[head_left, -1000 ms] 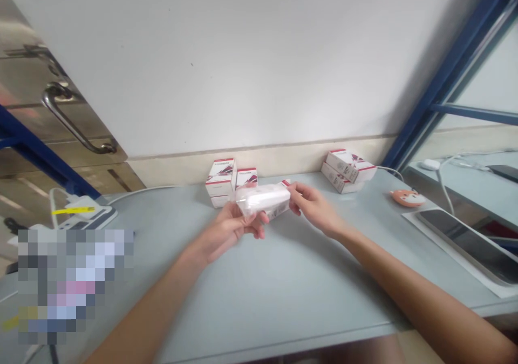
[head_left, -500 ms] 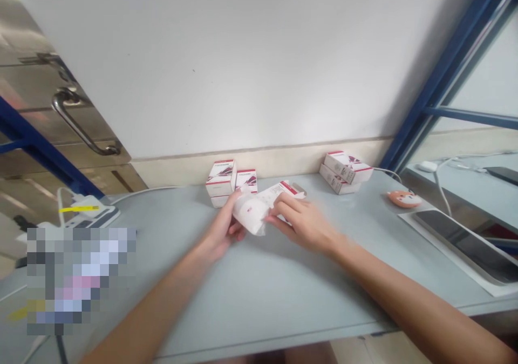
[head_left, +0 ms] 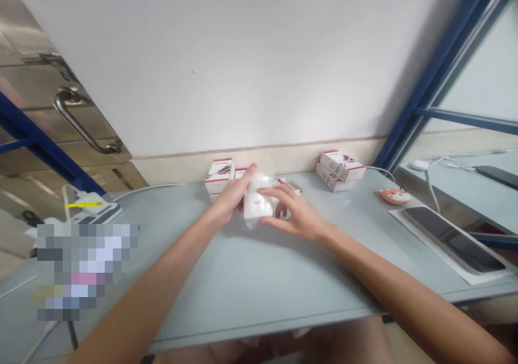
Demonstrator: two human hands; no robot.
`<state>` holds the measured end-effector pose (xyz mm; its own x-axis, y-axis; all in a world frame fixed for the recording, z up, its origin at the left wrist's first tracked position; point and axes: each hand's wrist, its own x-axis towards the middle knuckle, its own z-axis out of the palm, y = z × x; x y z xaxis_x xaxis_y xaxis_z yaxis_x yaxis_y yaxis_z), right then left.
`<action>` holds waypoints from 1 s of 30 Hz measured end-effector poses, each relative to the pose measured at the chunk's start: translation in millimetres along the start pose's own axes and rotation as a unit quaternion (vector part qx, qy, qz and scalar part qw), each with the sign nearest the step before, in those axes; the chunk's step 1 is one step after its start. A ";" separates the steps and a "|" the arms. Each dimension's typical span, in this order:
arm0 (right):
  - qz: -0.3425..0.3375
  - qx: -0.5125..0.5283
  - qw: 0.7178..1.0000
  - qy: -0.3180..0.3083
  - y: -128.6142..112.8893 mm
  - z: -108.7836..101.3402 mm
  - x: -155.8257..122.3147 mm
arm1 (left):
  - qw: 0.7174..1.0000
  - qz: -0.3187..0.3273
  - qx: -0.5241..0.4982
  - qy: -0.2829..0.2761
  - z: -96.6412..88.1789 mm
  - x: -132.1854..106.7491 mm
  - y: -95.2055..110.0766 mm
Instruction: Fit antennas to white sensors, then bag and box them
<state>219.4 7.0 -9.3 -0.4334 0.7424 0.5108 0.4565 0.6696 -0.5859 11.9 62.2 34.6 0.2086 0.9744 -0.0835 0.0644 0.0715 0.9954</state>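
Note:
A white rounded item in a clear plastic bag (head_left: 259, 204), with a small reddish mark on its front, is held above the table. My left hand (head_left: 232, 196) grips its left side, thumb pointing up. On the right, my right hand (head_left: 297, 210) has its thumb and fingertips against the wrapped item. Behind my right hand lies an open white-and-red carton (head_left: 292, 187), partly covered. Small white boxes with red trim (head_left: 219, 175) stand just behind my left hand, one of them largely hidden.
More white-and-red boxes (head_left: 339, 170) are stacked by the wall. To the right lie an orange animal-faced mouse (head_left: 394, 195) and a dark flat panel on a white sheet (head_left: 453, 240). A power strip with cables (head_left: 99, 213) and a pixelated patch are at left.
The wrapped item has been turned more upright and moved slightly right. My right hand's fingers went from pinching the bag's edge to spreading around its right side.

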 end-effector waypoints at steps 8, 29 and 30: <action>0.146 0.001 0.955 0.259 40.2 -35.7 10.1 | 0.941 0.193 0.274 0.053 34.1 17.6 -16.6; 0.160 -0.018 0.982 0.103 76.2 -31.7 1.1 | 0.866 0.306 0.396 -0.007 -4.5 -19.1 -80.8; 0.156 0.010 0.980 0.123 75.2 -29.0 1.7 | 0.868 0.311 0.387 -0.007 -4.8 -18.2 -81.5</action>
<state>275.6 59.2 -34.2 -0.0726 0.8951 0.4398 0.5213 0.4100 -0.7484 -1.8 39.7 -44.7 0.4492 0.7699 0.4533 0.5695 -0.6377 0.5186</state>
